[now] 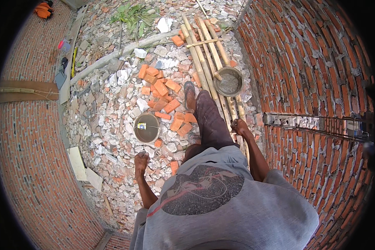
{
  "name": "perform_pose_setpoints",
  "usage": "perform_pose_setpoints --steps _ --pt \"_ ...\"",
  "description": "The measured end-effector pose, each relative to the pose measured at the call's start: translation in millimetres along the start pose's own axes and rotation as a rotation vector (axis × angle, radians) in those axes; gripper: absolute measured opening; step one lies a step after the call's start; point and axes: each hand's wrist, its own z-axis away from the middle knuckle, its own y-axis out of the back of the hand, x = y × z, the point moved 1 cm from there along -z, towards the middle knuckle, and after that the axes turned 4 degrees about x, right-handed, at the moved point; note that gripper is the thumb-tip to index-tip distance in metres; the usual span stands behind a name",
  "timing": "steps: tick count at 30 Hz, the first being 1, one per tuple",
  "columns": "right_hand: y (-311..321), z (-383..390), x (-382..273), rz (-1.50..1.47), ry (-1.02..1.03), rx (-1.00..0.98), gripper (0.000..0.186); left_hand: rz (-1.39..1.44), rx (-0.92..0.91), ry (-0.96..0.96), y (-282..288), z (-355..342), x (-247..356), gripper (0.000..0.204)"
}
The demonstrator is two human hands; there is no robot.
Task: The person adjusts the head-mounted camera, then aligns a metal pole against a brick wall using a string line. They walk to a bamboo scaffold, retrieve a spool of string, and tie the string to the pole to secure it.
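My left hand [141,160] hangs beside my body with curled fingers, below a round bucket [147,128] of grey liquid on the rubble; what it holds, if anything, is too small to make out. My right hand [239,126] is closed beside long bamboo poles [196,54] at my right; whether it holds anything is hidden. A second round pan [228,81], grey inside, sits on the poles. My sandalled foot [189,96] stands between the poles and a loose pile of orange bricks [161,87].
Brick walls [31,158] rise on both sides, the right one [304,54] close by with rebar [312,123] across a gap. Broken rubble [104,104] covers the ground. Pale boards [77,162], a concrete beam [112,56], green plants [129,16] and orange cloth [43,10] are around.
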Motion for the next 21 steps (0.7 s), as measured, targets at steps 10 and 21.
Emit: perform_pose_setpoints --steps 10,21 --pt "-64.0 -181.2 14.8 -0.256 -0.2 0.064 0.013 -0.525 -0.102 0.223 10.4 -78.4 8.7 0.031" --pt "-125.0 -297.0 161.1 -0.448 -0.653 0.355 0.035 -0.079 -0.084 0.589 78.9 -251.5 286.5 0.05"
